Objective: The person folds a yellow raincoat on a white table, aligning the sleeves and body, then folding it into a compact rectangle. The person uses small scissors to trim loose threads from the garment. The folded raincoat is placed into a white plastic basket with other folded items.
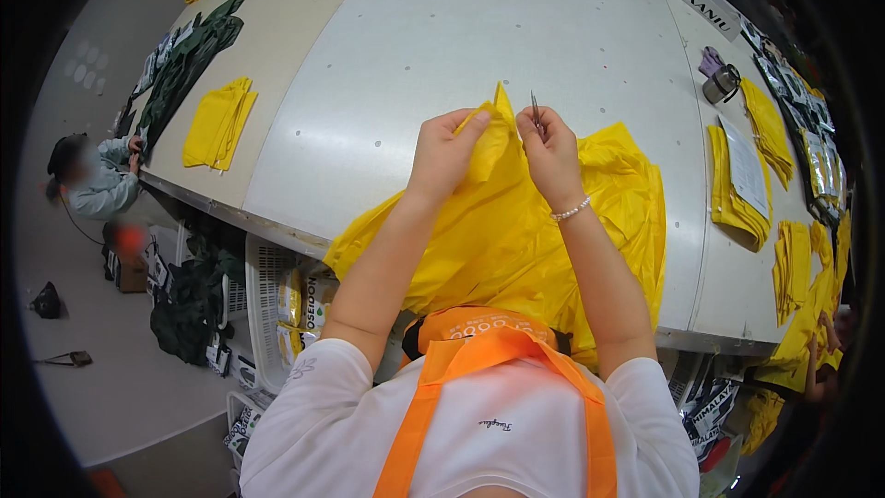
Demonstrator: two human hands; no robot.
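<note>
A yellow, thin, shiny garment (516, 240) lies crumpled over the table's near edge, in front of my body. My left hand (446, 152) is closed on a fold of it, and one corner sticks up above the fingers. In my right hand (553, 155) is a pair of small metal thread snips (536, 109), the narrow points directed away from me. The snips are just right of the raised corner, with a small gap between them. Whether the right fingers also hold some fabric is hidden.
Folded yellow garments (219, 124) and dark green ones (192, 60) lie on the left. More yellow stacks (737, 184), a metal cup (721, 83) and packaged goods stand on the right. White baskets (267, 314) sit below the table edge. A person (97, 180) works at far left.
</note>
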